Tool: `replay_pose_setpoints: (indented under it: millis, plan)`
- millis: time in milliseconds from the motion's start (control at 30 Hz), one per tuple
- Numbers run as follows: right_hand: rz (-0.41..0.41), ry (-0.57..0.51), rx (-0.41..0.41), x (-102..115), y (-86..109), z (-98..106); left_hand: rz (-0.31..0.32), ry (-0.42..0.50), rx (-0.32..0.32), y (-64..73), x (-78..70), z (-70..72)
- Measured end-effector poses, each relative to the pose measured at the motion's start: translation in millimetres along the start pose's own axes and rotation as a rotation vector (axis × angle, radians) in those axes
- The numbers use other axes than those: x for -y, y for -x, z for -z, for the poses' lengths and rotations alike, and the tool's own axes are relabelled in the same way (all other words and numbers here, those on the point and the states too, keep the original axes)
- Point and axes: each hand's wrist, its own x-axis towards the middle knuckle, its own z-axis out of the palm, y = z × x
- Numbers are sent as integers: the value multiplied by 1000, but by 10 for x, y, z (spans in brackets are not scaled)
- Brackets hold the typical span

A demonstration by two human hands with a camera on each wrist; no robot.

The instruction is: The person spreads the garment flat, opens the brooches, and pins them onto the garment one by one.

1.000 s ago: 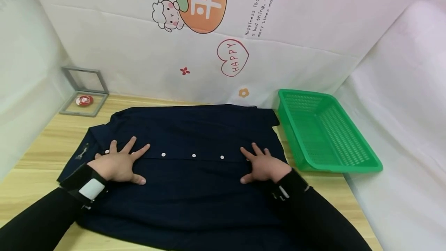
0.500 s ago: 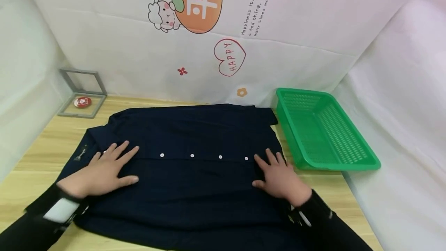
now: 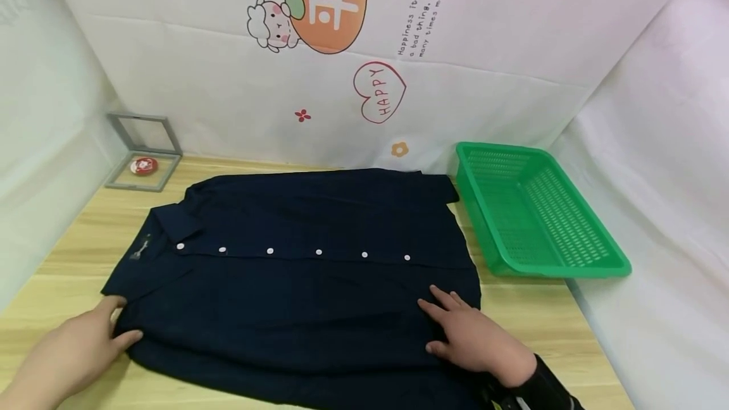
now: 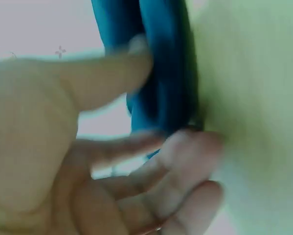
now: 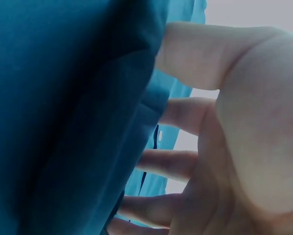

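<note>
A dark navy button-up shirt (image 3: 296,309) lies spread front up, its collar (image 3: 176,221) to the left and a row of white buttons across it. At the shirt's near left edge is my left hand (image 3: 74,343), thumb and fingers apart. The left wrist view, blurred, has the thumb beside the cloth (image 4: 168,73) and the other fingers bent below it. Over the near right part of the shirt my right hand (image 3: 475,340) rests with spread, relaxed fingers. Seen from the right wrist, its fingertips are partly hidden behind a cloth fold (image 5: 112,122).
A green plastic basket (image 3: 495,239) stands at the right beside the shirt. At the back left is a grey hinged frame (image 3: 162,176) with a small red-and-white round piece (image 3: 144,166) in it. White printed cloth (image 3: 484,30) walls the back and sides of the wooden table (image 3: 51,283).
My left hand has slid off the shirt front, down and left to its edge, uncovering the collar and buttons. My right hand has shifted right and nearer. The shirt stays about where it was.
</note>
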Motion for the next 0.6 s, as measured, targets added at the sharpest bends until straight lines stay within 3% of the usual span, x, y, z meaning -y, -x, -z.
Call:
replay_pose_setpoints:
  millis: [100,267,467,600]
  plan:
    - [-6,-5,-4,1,-1,-6,50,74,-7,-25,-69,1]
    - [-20,-8,-11,26,0,-3,15,116,-100,37,-71,15]
    - [-55,-12,3,51,12,7,-63,42,-203,93,56,-26]
    - [-56,17,-3,50,31,10,-61,-24,-167,105,60,-42]
